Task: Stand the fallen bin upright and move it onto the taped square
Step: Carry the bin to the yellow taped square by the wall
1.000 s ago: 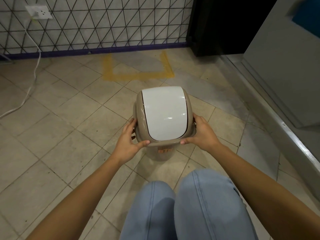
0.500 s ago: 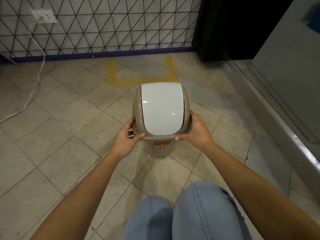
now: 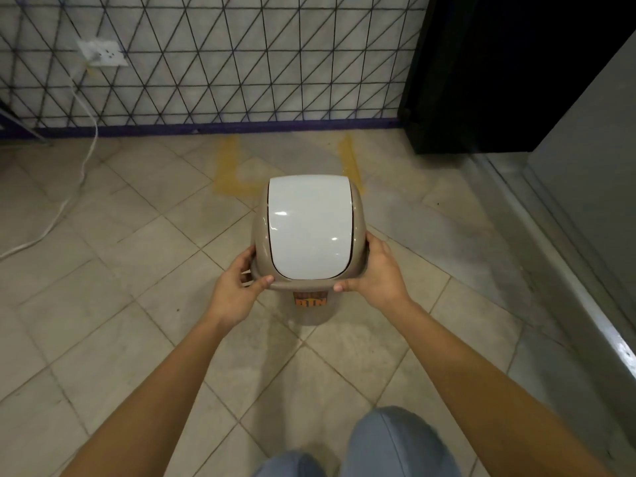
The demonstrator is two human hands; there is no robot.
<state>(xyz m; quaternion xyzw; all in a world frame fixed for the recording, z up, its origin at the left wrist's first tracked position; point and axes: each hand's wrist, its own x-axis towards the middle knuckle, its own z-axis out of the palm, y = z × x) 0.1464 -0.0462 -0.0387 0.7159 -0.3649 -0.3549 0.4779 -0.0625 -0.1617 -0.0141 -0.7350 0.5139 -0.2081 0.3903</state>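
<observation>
The tiled floor [image 3: 144, 270] ran up to the wall, where the taped square [image 3: 225, 170] (yellow, its near edge hidden) lay. You held the bin [image 3: 309, 235] upright on the near side of that square, its far end overlapping the tape line; whether it touched the floor I cannot tell. Its white lid [image 3: 309, 228] faced up. Your left hand [image 3: 237, 287] and right hand [image 3: 378, 273] clasped the rim from either side, thumbs on top, fingers curled underneath.

— What was hidden?
— The bin [image 3: 311, 235] covered the taped square's [image 3: 227, 173] near edge; whether its base touched the floor was unclear.
— And its label [image 3: 310, 299]?
— Too blurred to read.
</observation>
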